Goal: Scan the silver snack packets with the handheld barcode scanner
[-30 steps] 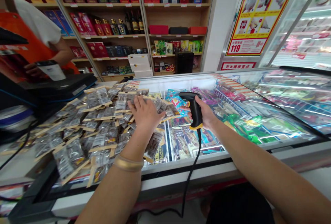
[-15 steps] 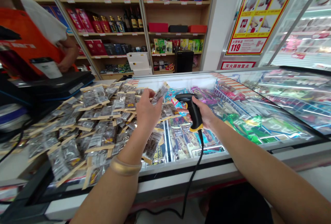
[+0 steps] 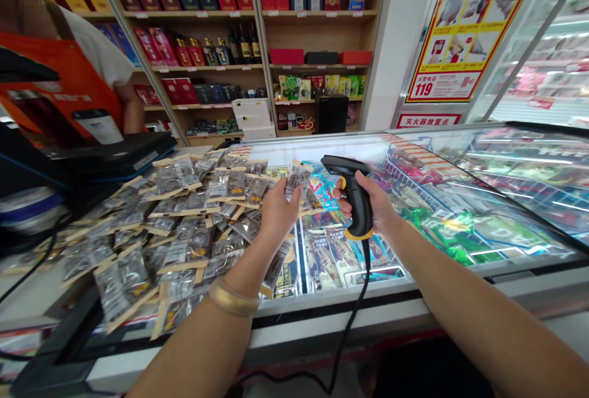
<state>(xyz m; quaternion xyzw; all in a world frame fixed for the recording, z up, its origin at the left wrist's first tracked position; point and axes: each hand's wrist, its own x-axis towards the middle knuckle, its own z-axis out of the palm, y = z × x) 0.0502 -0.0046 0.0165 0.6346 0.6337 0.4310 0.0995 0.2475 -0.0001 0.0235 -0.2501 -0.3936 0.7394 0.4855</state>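
Head view: a small clear plastic sachet with a tan card strip [image 3: 298,178] is pinched up in the left hand [image 3: 277,213], just beside the black handheld barcode scanner with yellow trim [image 3: 356,197] gripped in the right hand [image 3: 380,208]. A large heap of matching sachets [image 3: 175,220] is left unsorted on the glass freezer-lid worktop [image 3: 483,202]. Open room is seen rightward; a black register [image 3: 101,156] crowds the left edge.
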